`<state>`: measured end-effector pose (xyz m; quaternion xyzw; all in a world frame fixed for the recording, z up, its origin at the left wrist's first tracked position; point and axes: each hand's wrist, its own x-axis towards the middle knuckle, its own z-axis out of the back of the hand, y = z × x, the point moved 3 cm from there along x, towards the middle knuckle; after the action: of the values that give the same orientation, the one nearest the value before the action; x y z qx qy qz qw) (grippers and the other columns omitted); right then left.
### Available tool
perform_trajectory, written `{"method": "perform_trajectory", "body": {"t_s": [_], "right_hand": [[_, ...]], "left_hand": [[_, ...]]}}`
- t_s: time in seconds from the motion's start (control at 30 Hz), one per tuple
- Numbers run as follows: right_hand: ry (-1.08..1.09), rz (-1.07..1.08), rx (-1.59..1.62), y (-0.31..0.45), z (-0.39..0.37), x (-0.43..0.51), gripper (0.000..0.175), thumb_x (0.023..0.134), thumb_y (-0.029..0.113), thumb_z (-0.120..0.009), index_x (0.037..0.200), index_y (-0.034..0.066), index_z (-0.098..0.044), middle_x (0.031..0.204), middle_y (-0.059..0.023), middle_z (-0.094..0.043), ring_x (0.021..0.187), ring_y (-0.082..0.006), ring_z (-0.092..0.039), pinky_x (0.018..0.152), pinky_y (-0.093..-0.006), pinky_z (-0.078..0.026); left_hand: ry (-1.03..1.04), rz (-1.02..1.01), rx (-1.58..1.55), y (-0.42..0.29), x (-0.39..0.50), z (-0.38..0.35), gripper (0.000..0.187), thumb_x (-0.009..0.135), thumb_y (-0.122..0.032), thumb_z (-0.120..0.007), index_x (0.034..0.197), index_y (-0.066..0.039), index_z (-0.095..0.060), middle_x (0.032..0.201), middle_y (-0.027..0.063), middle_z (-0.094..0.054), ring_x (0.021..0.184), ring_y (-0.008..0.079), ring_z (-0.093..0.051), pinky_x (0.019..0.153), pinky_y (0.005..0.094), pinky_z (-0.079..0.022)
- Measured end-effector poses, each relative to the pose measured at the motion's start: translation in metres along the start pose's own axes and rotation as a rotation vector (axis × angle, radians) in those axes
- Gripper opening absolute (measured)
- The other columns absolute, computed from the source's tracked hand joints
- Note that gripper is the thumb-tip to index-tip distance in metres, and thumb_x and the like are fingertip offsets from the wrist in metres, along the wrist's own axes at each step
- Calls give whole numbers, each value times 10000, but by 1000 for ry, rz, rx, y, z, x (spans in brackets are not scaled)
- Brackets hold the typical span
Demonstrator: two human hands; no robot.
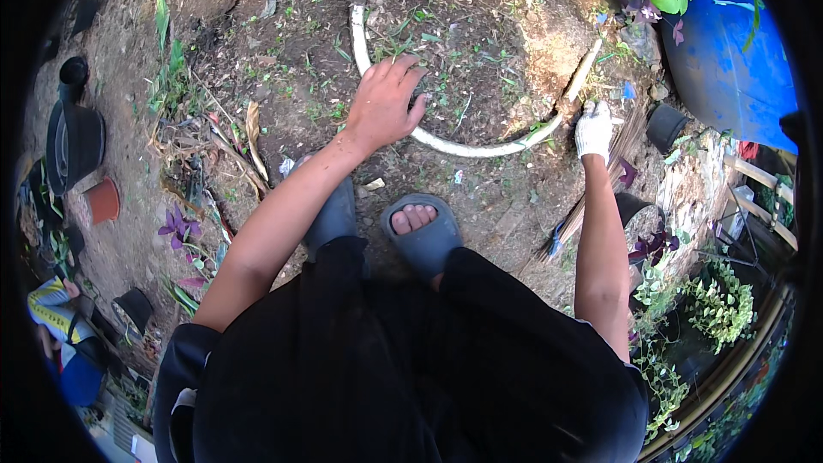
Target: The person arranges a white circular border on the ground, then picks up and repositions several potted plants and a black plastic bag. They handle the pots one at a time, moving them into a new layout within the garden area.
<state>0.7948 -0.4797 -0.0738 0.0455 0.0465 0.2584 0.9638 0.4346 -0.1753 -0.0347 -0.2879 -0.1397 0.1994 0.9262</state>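
My bare left hand (386,101) is spread palm down over a curved whitish hose or pipe (476,149) lying on the soil; whether its fingers grip it is hidden. My right hand (595,128), in a white knitted glove, is low by the ground at the right, close to the curve's right end. Its fingertips point away from me, and I cannot tell whether they hold anything. Beyond it a short pale stick or pipe piece (584,71) slants upward. A bundle of thin sticks, like a stick broom (572,225), lies beside and partly under the gloved hand, tied with blue.
A blue plastic barrel (726,71) stands at the upper right, with a small black pot (666,127) near it. Black pots (76,141), a terracotta-coloured pot (103,200) and plants (170,77) are at the left. Another person (61,315) is partly visible at the far left.
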Motion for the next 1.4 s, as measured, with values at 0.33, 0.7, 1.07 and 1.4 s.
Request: {"method": "perform_trajectory", "body": {"t_s": [0.33,0.7,1.07,1.4], "right_hand": [[-13,-90,-39,2,-1,-6,371,1128,324,-510,1219,-6,-653,1124,-364,-698,1024,-546,-681,872,-607,-529],[-169,-418,590,2,19,-95,362,1130,270,-549,1253,-49,-669,1162,-208,-763,1044,-366,-705,963,-465,-524],[-17,-77,297,78,95,-59,758,1047,417,-700,1604,-34,-452,1575,-290,-550,1461,-382,-542,1227,-442,-405],[73,-7,-15,101,29,-164,923,862,481,-879,1561,-2,-518,1505,-365,-528,1391,-541,-494,1186,-578,-399]], "left_hand": [[-9,-10,6,1,-2,-1,447,934,-234,-722,1328,-30,-667,1421,162,-612,1289,360,-590,1110,490,-461],[-6,-3,4,1,0,-2,465,910,-219,-738,1338,-57,-654,1394,144,-624,1264,350,-599,1079,483,-462],[-10,-1,28,0,0,-2,464,906,-215,-743,1336,-63,-654,1391,139,-628,1252,348,-604,1072,481,-465],[-5,-8,44,-1,2,-4,447,912,-226,-740,1323,-69,-662,1402,141,-621,1266,343,-603,1072,491,-466]]}}
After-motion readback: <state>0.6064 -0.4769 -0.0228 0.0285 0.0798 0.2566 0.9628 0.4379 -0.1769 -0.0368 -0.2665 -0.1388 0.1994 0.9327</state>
